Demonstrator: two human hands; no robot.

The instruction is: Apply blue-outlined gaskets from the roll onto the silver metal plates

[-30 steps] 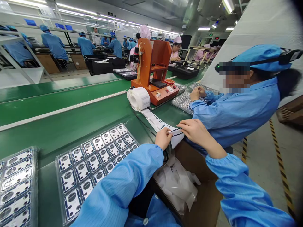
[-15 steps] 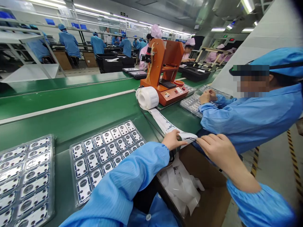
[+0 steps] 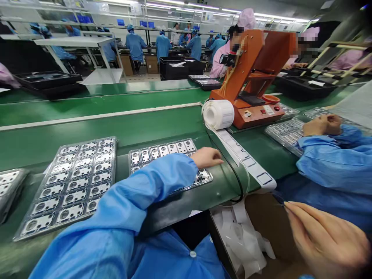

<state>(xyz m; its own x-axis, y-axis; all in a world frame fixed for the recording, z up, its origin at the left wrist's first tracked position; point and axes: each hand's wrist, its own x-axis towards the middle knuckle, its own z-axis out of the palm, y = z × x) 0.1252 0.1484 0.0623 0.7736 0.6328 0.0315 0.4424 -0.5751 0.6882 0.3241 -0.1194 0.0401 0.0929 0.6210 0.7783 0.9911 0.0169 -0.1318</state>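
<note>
My left hand [image 3: 207, 157] hovers over the right end of a clear tray [image 3: 211, 177] of metal plates with round holes. Its fingers are loosely bent, a small gap shows at the tips, and nothing is visible in them. At the lower right, my right hand [image 3: 322, 232] pinches with thumb and fingers. Something thin and see-through seems to be at its fingertips, too faint to name. Just beyond lies the loose end of a white backing strip [image 3: 252, 167] with dark frame-shaped stickers, hanging over the table edge. The strip runs from a roll [image 3: 222, 113].
An orange press [image 3: 252, 77] stands behind the roll. Another tray of plates [image 3: 78, 180] lies to the left. Below the edge, a cardboard box [image 3: 276, 228] holds crumpled white strips [image 3: 245, 244]. A co-worker's hands [image 3: 322, 124] work over a tray at the right. A black cable [image 3: 236, 180] crosses the table.
Both hands have come off the strip: the left moved to over the tray, the right drew back toward me. The strip end now lies loose, and the view has turned left.
</note>
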